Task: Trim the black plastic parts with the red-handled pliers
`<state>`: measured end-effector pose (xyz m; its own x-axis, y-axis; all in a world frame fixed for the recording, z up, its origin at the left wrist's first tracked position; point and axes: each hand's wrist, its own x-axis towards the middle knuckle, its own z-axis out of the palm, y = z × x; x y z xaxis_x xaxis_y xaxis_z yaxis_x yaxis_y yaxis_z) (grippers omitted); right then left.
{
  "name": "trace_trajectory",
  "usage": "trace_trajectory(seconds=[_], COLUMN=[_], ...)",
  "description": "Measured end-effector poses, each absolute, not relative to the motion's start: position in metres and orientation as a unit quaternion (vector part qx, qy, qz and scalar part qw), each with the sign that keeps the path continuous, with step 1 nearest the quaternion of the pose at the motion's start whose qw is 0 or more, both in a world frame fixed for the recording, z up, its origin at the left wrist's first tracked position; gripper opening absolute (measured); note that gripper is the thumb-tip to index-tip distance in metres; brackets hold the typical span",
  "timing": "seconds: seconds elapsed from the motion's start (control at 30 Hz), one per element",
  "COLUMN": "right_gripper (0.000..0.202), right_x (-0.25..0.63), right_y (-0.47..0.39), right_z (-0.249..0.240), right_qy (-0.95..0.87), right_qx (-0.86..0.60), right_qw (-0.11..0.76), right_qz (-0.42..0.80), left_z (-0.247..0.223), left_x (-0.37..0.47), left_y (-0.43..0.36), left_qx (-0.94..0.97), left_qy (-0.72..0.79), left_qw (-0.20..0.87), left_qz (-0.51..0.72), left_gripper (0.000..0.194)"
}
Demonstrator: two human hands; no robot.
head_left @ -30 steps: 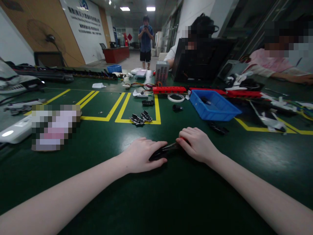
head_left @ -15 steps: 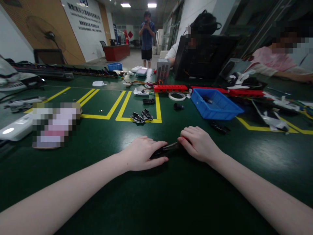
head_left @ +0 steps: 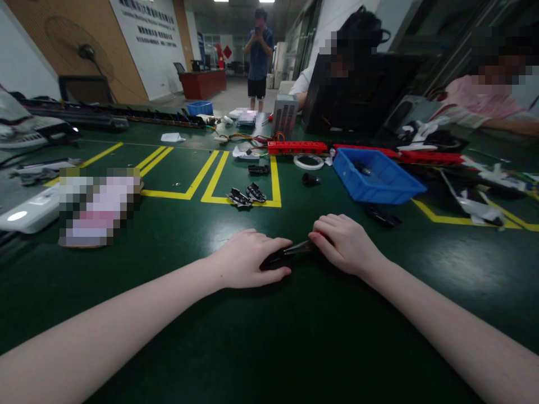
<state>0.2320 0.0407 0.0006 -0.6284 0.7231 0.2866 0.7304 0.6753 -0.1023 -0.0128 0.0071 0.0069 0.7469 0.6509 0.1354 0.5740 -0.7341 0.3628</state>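
On the dark green table, my left hand is closed round a black part, its thumb and a finger on either side. My right hand grips a metal tool by its handle, of which a little red shows at the fingers. The tool's narrow tip touches or overlaps the black part; which of these I cannot tell. Farther back, two black and silver pieces lie by the yellow tape, with a small black piece behind them.
A blue bin stands at the right, a black piece before it. Behind are a tape roll, a black cap and red strips. A phone-like object lies left. People are across the table.
The view has shifted slightly, so the background sits a little higher and farther right. Both hands keep their grips, with hardly any movement between them.
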Motion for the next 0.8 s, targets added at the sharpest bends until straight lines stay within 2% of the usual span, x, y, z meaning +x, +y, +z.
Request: trace_trajectory(seconds=[0.8], right_gripper=[0.040], right_x=[0.2312], right_y=[0.0399], right_z=[0.0027], right_qy=[-0.908], right_qx=[-0.391], right_qw=[0.149], right_qz=[0.006], left_z=[0.0082], left_x=[-0.0139], left_y=[0.0061], left_qx=[0.934], left_qy=[0.312], left_qw=[0.124], left_qz=[0.121], left_gripper=[0.047])
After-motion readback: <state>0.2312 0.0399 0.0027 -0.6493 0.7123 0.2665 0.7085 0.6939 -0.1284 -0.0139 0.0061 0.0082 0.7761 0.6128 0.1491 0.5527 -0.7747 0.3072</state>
